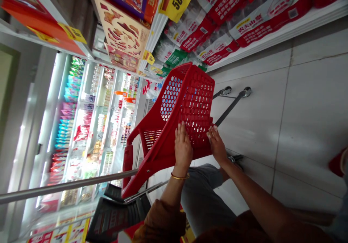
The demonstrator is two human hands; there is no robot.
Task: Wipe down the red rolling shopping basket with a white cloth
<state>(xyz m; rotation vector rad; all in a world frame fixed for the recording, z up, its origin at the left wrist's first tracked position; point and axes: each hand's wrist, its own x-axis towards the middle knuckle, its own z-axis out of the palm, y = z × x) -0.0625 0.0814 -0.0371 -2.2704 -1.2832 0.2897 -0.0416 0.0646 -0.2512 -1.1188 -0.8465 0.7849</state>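
A red plastic shopping cart [163,141] with perforated sides and dark metal legs lies sideways in the picture. My left hand [183,147] rests flat against its side, fingers stretched out along the red plastic; a gold bracelet circles that wrist. Against the edge of the same side, lower on the cart near a metal leg, my right hand [216,143] touches with its fingers extended. The right palm is turned away, so its underside is hidden. Neither hand is wrapped round anything.
Packs of bottled water [220,47] fill a shelf at the top right, beside boxes [123,31] and yellow price tags [176,0]. Lit refrigerated shelves [89,127] stand at left. A black basket [114,217] is at the bottom. Pale floor tiles [312,109] extend right.
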